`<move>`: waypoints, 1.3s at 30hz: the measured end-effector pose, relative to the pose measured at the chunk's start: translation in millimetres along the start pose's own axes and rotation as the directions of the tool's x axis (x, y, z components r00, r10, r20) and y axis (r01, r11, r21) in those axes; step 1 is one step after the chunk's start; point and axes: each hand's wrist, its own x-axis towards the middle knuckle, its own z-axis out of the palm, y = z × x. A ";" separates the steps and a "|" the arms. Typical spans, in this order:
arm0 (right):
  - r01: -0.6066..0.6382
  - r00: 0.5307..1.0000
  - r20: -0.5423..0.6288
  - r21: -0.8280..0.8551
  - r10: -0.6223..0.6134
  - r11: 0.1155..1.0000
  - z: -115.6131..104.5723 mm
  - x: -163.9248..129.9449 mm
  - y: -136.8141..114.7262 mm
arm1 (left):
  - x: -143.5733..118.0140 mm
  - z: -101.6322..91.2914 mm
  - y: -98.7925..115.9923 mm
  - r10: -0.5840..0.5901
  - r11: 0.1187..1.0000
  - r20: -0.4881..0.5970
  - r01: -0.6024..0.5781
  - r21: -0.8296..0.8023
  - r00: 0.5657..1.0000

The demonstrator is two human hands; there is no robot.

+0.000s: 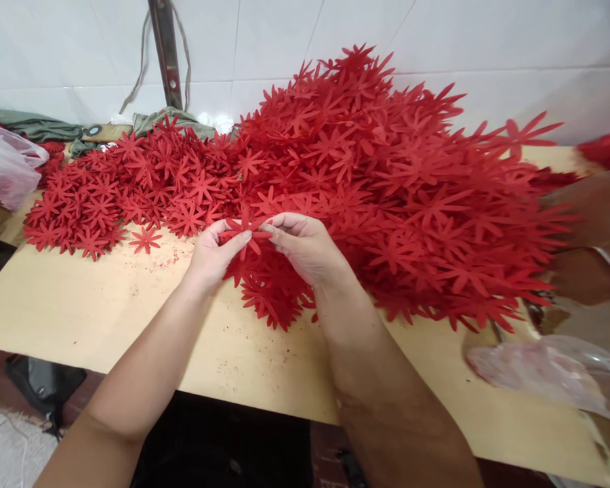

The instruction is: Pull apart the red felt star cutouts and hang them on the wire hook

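Note:
Between my two hands is a red flower-shaped cutout (245,234) with narrow petals, held just above the table. My left hand (217,252) pinches its left side, the thumb lying over the petals. At the right side, my right hand (299,245) grips a petal between thumb and fingers. Behind and to the right rises a large heap of similar red cutouts (366,156). A lower pile of them (152,176) spreads to the left, and one single cutout (145,239) lies flat at its front edge.
The pale wooden table (106,305) carries red specks. A clear plastic bag (554,373) lies at the right edge, a white plastic bag (10,163) at the far left. Green cloth (30,125) and a dark upright bar (167,54) stand along the tiled wall.

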 end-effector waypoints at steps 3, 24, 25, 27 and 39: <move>0.028 0.999 -0.029 0.017 -0.028 0.999 -1.5 2.1 2.9 | -1.0 0.9 0.2 0.003 1.000 0.043 -0.004 0.026 0.999; 0.302 0.649 -0.257 -0.777 -0.716 0.552 -36.6 11.8 -0.5 | 0.8 1.3 -2.3 -0.020 0.996 -0.095 0.028 0.084 0.995; 0.285 0.662 -0.191 -0.831 -0.725 0.478 -31.4 9.2 -0.2 | 1.1 1.3 -3.0 -0.009 0.996 -0.100 0.018 0.090 0.995; 0.236 0.678 -0.134 -0.892 -0.723 0.386 -24.8 5.9 0.5 | 1.7 1.5 -4.7 0.001 0.993 -0.102 0.011 0.113 0.995; 0.285 0.940 0.015 -0.585 -0.341 0.760 2.9 -7.5 -4.8 | 1.2 2.9 -11.5 -0.007 0.978 -0.090 0.026 0.207 0.996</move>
